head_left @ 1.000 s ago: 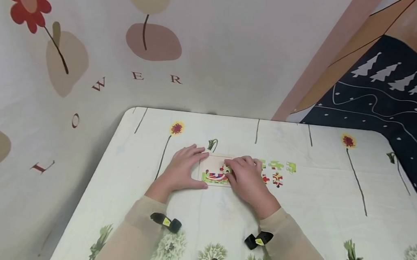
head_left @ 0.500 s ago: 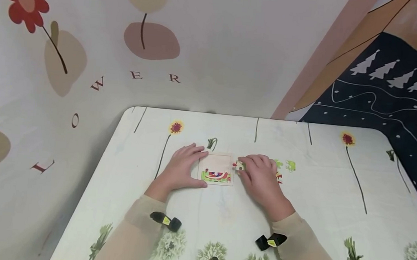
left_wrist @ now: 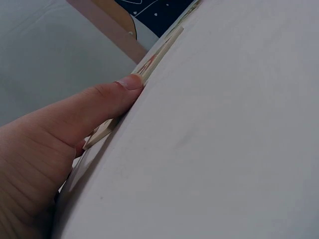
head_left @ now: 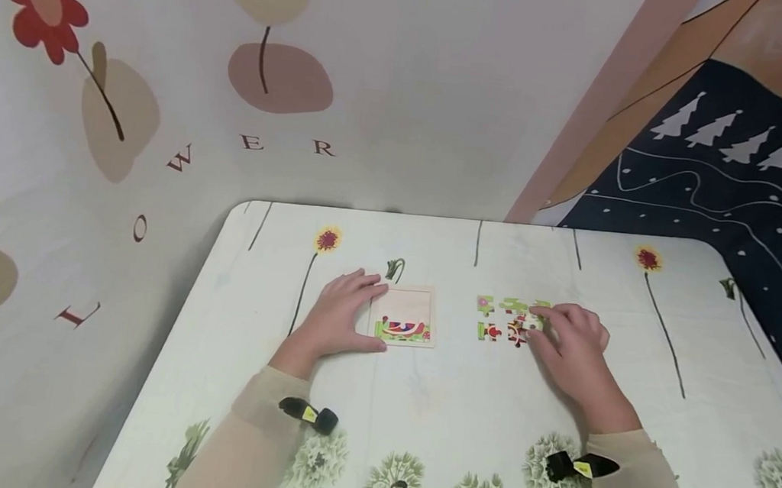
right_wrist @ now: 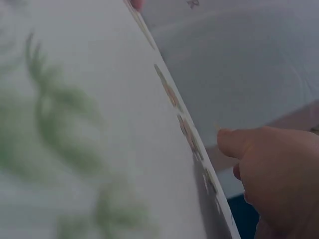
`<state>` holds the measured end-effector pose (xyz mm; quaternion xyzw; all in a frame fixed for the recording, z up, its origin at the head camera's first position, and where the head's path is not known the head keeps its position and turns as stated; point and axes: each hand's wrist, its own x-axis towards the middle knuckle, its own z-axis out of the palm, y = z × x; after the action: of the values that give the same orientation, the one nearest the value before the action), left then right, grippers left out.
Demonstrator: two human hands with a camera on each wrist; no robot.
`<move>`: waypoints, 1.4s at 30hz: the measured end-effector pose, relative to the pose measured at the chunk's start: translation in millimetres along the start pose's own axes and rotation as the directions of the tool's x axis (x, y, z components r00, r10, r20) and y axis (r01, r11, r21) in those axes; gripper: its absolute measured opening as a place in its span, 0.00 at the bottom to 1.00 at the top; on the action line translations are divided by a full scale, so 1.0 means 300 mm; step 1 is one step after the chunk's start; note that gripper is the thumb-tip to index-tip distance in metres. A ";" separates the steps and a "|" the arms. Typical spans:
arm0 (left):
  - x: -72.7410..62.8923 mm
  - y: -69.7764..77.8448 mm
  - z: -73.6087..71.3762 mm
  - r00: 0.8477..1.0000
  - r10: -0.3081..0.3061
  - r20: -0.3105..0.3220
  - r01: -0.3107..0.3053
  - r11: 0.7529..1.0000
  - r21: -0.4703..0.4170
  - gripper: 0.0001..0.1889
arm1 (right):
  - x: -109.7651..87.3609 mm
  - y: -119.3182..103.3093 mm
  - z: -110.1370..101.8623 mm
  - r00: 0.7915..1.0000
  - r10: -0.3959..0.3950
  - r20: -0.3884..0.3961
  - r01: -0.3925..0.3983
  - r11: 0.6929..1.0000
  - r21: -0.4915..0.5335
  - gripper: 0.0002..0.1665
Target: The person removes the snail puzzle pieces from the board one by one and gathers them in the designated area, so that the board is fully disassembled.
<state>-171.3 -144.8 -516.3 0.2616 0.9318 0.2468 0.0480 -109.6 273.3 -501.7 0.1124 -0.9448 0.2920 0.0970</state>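
Note:
My left hand [head_left: 340,317] holds the left side of a shallow wooden puzzle tray [head_left: 434,316], thumb at the lower corner and fingers at the upper one. Along the tray's bottom lies a strip of coloured picture [head_left: 405,329]; bare wood shows above. In the left wrist view the thumb [left_wrist: 130,82] lies against the tray's edge. Well to the right, my right hand [head_left: 572,350] pinches a pale puzzle piece with a red end [head_left: 536,321] between thumb and fingers, over other pieces. In the right wrist view its thumb [right_wrist: 229,143] is above the table, the piece mostly hidden.
Loose pieces lie in two rows right of the tray: a green one with a pink flower [head_left: 485,304], a long green one [head_left: 513,303], and red ones [head_left: 490,331] in front. A flower-printed cloth [head_left: 413,399] covers the table, with a printed wall [head_left: 427,139] behind.
My right hand has lifted the pale piece off the tray and carried it right, over the loose pieces. The left hand stays at the tray's left side.

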 end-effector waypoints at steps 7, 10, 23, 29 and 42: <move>-0.011 -0.013 0.007 1.000 -0.010 -0.013 0.010 1.000 -0.003 0.56 | -0.029 0.056 -0.022 0.999 0.035 0.039 -0.035 0.999 0.011 0.21; -0.019 -0.017 0.011 1.000 -0.017 -0.018 0.017 1.000 -0.001 0.56 | -0.030 0.069 -0.021 0.998 0.048 0.050 -0.048 0.999 0.009 0.21; -0.025 -0.026 0.004 0.999 -0.009 -0.032 0.008 1.000 -0.016 0.56 | -0.047 0.080 -0.001 0.999 0.043 0.023 -0.044 0.999 0.020 0.21; -0.016 -0.020 0.001 1.000 -0.010 -0.023 0.010 1.000 -0.009 0.56 | -0.051 0.087 0.000 1.000 0.012 0.008 -0.012 0.999 0.032 0.21; -0.001 -0.003 0.007 1.000 -0.014 -0.012 0.013 1.000 -0.016 0.58 | -0.068 0.085 -0.010 1.000 0.015 -0.026 -0.013 0.998 0.054 0.21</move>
<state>-171.1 -144.9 -518.6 0.2534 0.9319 0.2554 0.0459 -96.6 298.9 -517.8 0.1046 -0.9360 0.3196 0.1042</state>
